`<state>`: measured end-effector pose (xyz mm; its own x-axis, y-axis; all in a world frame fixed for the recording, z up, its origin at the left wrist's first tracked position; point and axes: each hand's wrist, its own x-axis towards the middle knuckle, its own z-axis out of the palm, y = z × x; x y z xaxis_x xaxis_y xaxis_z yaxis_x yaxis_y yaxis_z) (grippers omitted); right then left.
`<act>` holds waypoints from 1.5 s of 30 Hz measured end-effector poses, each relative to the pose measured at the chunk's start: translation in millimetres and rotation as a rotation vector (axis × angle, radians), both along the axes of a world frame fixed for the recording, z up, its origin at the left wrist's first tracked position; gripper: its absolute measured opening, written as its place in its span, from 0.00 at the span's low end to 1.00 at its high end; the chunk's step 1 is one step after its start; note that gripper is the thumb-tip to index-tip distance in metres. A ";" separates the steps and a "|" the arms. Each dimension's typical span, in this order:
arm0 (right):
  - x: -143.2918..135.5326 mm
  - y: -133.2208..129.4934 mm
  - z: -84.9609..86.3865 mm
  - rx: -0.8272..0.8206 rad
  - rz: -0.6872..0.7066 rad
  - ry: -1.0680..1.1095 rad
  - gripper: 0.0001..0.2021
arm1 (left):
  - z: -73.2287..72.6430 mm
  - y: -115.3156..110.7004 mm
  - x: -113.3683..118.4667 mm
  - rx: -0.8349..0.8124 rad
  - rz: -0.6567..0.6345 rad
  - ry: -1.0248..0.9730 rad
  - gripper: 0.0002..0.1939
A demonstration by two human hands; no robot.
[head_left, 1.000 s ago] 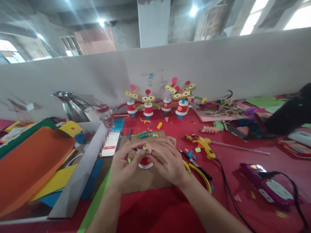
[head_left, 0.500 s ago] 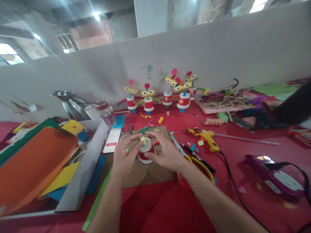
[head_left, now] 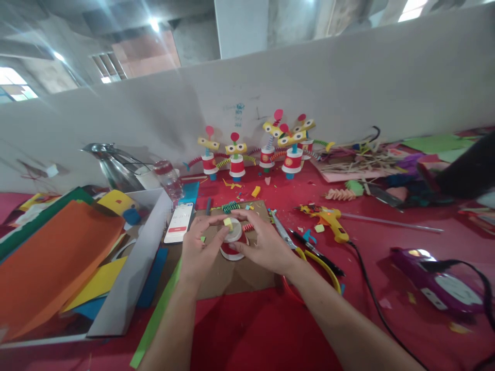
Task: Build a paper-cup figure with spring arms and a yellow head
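An upside-down paper cup point(head_left: 232, 253), wrapped in red with a white base on top, stands on a brown cardboard sheet point(head_left: 228, 283). On its base sits a small folded yellow paper strip point(head_left: 228, 223). My left hand point(head_left: 203, 246) pinches that strip, its thumb and forefinger closing from the left side. My right hand point(head_left: 265, 247) is curled round the cup from the right, thumb against the red wall and fingers at the far side. Behind the hands lies a green paper spring point(head_left: 231, 207); a pink-red paper spring point(head_left: 248, 227) shows between the cup and my right hand.
Right of the hands lie scissors point(head_left: 325, 268), a black pen point(head_left: 315, 251) and a yellow glue gun point(head_left: 328, 219) with its cord. A phone point(head_left: 179, 222) and a box of coloured paper point(head_left: 131, 278) are left. Several finished cup figures point(head_left: 237, 166) stand along the wall.
Both hands keep almost the same place around the cup. The yellow strip and left fingertips have shifted very slightly.
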<state>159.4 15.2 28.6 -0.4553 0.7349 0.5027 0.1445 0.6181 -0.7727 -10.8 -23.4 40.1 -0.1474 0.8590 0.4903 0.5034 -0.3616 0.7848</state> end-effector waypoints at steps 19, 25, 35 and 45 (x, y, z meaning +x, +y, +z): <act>-0.8 -0.6 0.3 -0.034 0.004 0.004 0.27 | -1.4 -3.8 3.7 -0.042 -0.009 -0.086 0.12; -0.9 -0.2 -0.6 -0.044 -0.022 -0.021 0.29 | -1.6 -1.2 4.7 -0.050 -0.071 -0.352 0.18; 0.7 0.6 -2.5 -0.087 -0.028 -0.050 0.29 | -7.5 9.9 -11.1 -0.001 0.294 -0.579 0.15; 25.0 10.7 13.2 -0.132 -0.196 0.244 0.18 | -18.0 18.2 -22.7 0.062 0.347 -0.512 0.10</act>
<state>184.5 26.0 41.8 -0.1766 0.8625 0.4743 0.0520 0.4894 -0.8705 -33.6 -5.2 22.1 -0.6428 0.6908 0.3312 0.1653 -0.2971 0.9404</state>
